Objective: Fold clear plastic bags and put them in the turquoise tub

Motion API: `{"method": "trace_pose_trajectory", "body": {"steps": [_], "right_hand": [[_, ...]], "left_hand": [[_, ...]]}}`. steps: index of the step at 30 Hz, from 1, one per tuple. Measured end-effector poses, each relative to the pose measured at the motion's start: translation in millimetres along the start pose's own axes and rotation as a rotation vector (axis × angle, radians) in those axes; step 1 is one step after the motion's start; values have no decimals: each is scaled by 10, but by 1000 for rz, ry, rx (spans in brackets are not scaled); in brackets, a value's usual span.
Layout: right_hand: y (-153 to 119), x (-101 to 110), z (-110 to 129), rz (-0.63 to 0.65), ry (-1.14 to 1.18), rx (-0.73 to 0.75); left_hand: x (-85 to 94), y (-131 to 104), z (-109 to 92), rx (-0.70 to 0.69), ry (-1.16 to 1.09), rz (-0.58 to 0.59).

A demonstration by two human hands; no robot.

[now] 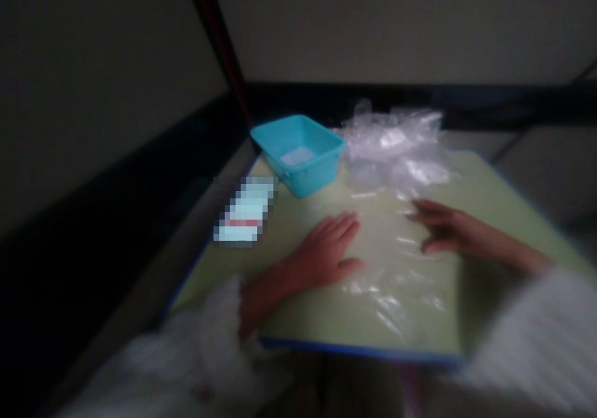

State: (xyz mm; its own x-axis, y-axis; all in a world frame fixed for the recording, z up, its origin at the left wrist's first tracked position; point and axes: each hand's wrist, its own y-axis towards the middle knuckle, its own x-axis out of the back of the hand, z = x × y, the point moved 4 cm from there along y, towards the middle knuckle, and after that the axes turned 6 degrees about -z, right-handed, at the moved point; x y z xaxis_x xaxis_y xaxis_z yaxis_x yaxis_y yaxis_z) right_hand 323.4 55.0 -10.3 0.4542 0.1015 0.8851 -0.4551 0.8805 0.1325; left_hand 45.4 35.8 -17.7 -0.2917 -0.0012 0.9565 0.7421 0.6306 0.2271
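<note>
Pressing flat, the left hand (329,250) and the right hand (441,228) lie palm-down with fingers spread, gripping nothing, on a clear flat plastic bag (396,269) that is spread over the pale green table with blue edging (303,318). Behind the bag, touching its far edge, sits a crumpled heap of clear plastic bags (396,147) — just beside it to the left stands a turquoise rectangular plastic tub (298,153). A pixelated white card (245,211) lies near the table's left edge, well clear of both hands. White fuzzy sleeves (536,337) cover the forearms.
</note>
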Motion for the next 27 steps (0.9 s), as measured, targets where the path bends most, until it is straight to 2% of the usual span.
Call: {"method": "trace_pose_trajectory", "body": {"steps": [11, 18, 24, 27], "right_hand": [[-57, -33, -154, -9, 21, 7], [-111, -21, -288, 39, -47, 14], [-164, 49, -362, 42, -74, 15], [-183, 119, -296, 47, -80, -4]], "left_hand": [[44, -96, 119, 49, 9, 25], [24, -93, 123, 40, 26, 26], [11, -92, 135, 38, 25, 29], [14, -98, 140, 35, 13, 23]]}}
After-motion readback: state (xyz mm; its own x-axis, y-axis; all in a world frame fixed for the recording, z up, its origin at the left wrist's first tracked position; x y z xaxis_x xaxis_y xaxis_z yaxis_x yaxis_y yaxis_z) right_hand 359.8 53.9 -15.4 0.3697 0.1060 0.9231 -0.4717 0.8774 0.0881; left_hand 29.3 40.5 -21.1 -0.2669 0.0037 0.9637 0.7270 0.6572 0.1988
